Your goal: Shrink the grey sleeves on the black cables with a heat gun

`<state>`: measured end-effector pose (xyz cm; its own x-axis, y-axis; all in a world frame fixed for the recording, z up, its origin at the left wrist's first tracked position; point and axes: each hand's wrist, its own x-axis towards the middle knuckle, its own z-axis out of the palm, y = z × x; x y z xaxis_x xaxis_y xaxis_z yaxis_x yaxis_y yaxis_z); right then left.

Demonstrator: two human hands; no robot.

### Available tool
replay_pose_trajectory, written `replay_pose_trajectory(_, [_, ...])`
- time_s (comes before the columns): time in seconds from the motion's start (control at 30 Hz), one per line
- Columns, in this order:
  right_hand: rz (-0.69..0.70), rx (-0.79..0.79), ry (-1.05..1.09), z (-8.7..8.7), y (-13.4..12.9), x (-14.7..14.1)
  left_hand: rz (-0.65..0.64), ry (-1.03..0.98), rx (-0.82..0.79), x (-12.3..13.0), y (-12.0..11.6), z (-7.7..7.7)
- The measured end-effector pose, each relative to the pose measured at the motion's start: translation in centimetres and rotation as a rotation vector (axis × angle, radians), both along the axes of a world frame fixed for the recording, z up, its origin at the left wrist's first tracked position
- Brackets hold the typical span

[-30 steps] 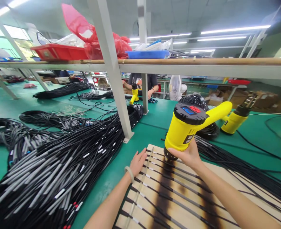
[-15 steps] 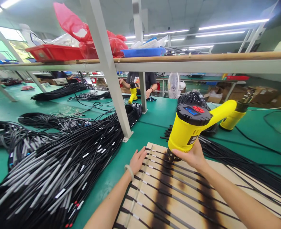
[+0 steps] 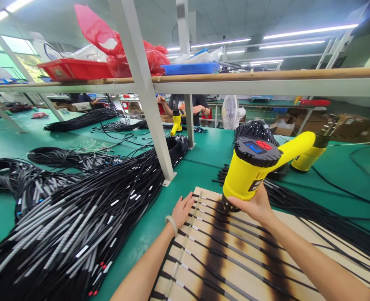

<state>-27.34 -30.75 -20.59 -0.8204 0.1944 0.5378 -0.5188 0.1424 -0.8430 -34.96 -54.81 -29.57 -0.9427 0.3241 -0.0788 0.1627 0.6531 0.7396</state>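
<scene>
My right hand (image 3: 256, 205) grips a yellow heat gun (image 3: 243, 173) by the lower part of its body. Its dark nozzle (image 3: 229, 205) points down, just over the cables near the board's far edge. My left hand (image 3: 184, 210) lies along the left edge of the wooden board (image 3: 185, 238), fingers stretched out and touching the black cable ends. Several black cables (image 3: 222, 242) with white labels and grey sleeves lie side by side across the board. A thin pale strip (image 3: 182, 246) runs over them near their ends. Dark scorch bands (image 3: 214, 255) mark the wood beneath.
A large bundle of black cables (image 3: 87, 209) covers the green table on the left. More cables (image 3: 322, 213) lie at right, near a second yellow heat gun (image 3: 307, 159). A shelf post (image 3: 147, 92) stands ahead. Across the table are a person (image 3: 199, 109) and a fan (image 3: 230, 112).
The view has shifted slightly. Both my hands and the heat gun keep nearly the same place over the board. The person across the table has raised their hands.
</scene>
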Motion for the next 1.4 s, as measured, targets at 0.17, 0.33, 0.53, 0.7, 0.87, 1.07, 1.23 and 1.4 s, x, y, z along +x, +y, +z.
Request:
replay_pose_trajectory(0.17, [-0.051, 0.019, -0.003, -0.4, 0.2, -0.3, 0.015, -0.006, 0.018, -0.1, -0.2, -0.4])
replay_pose_trajectory(0.33, [-0.042, 0.021, -0.023, -0.3, -0.3, -0.8, -0.001, 0.007, 0.03, -0.3, -0.3, -0.9])
replay_pose_trajectory(0.53, [0.009, 0.017, 0.01, 0.0, -1.1, -1.6, 0.02, -0.014, 0.03, -0.2, -0.3, -0.8])
replay_pose_trajectory(0.7, [0.006, 0.029, 0.006, 0.4, -1.4, -1.6, 0.02, -0.022, 0.014, 0.0, -0.2, -0.4])
replay_pose_trajectory(0.87, [0.004, 0.073, 0.015, 0.0, -1.2, -2.1, 0.034, -0.03, 0.017, 0.2, -0.1, 0.0])
replay_pose_trajectory(1.07, [-0.01, 0.008, 0.041, -0.8, -0.7, -3.9, 0.002, -0.009, 0.024, 0.1, -0.2, -0.3])
replay_pose_trajectory(1.23, [-0.049, 0.024, 0.068, -0.6, -0.5, -4.6, 0.006, 0.009, 0.054, -0.1, -0.3, -0.9])
replay_pose_trajectory(1.4, [-0.048, 0.023, 0.047, -0.6, -0.5, -4.1, 0.003, 0.0, 0.037, -0.2, -0.4, -1.0])
